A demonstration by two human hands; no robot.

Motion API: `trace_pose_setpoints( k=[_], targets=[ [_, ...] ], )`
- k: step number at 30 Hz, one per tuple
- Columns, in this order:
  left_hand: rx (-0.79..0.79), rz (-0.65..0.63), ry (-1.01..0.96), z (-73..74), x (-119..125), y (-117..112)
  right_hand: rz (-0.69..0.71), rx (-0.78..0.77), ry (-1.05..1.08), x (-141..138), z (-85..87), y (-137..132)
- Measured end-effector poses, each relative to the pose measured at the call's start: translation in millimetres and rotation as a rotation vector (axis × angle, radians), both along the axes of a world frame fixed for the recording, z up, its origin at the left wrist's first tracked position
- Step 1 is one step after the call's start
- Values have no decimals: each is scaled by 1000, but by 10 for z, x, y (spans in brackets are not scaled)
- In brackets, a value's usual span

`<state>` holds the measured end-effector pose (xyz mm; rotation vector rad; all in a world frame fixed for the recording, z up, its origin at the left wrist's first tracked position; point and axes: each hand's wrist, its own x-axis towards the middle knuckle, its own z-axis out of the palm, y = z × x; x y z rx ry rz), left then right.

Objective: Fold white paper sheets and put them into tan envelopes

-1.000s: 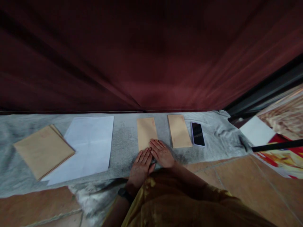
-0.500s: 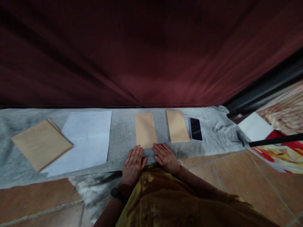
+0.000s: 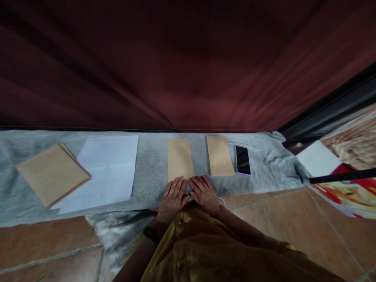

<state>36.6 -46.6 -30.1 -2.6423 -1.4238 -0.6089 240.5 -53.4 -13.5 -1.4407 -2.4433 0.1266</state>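
A brown paper envelope (image 3: 179, 158) lies flat on the grey cloth (image 3: 152, 168) straight in front of me. My left hand (image 3: 172, 199), fingers stretched out, rests palm down over the envelope's near edge. Beside it my right hand (image 3: 204, 196) lies flat too, its fingertips at the envelope's near right corner. The two thumbs point toward each other and almost meet. Just to the right is a stack of similar brown envelopes (image 3: 220, 156), and past that a phone (image 3: 243, 160) with a dark screen and a light purple edge.
Large white paper sheets (image 3: 111, 172) lie on the left, partly under bigger brown envelopes (image 3: 55, 172). A dark red curtain (image 3: 188, 78) hangs behind the cloth. Right, a black bar (image 3: 343, 176) crosses a colourful printed sheet (image 3: 349, 194). Tiled floor (image 3: 308, 223) lies in front.
My left hand has moved right and slightly forward along the envelope's near edge, closer to my right hand. My right hand has shifted slightly left and forward. The envelope stays in place.
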Motion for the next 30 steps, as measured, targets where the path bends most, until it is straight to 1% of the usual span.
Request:
trace_pose_setpoints(
  k=[6,13,15,20,24,30],
  targets=[
    [2,64,-24,53,-88,-60,-27,5,13,32,1,-20],
    [25,84,-24,124,-214,-86,-31,-15,23,71,20,-31],
    [22,65,-28,119,-186,-53,-28,-20,24,68,22,-31],
    [-9,-48,-26,49,-15,63,-35,-22,27,68,10,-26],
    [-5,-45,-18,11,33,94,-26,-14,40,54,30,3],
    [10,-43,-14,25,10,75,77,-47,32,-31,84,58]
  ],
)
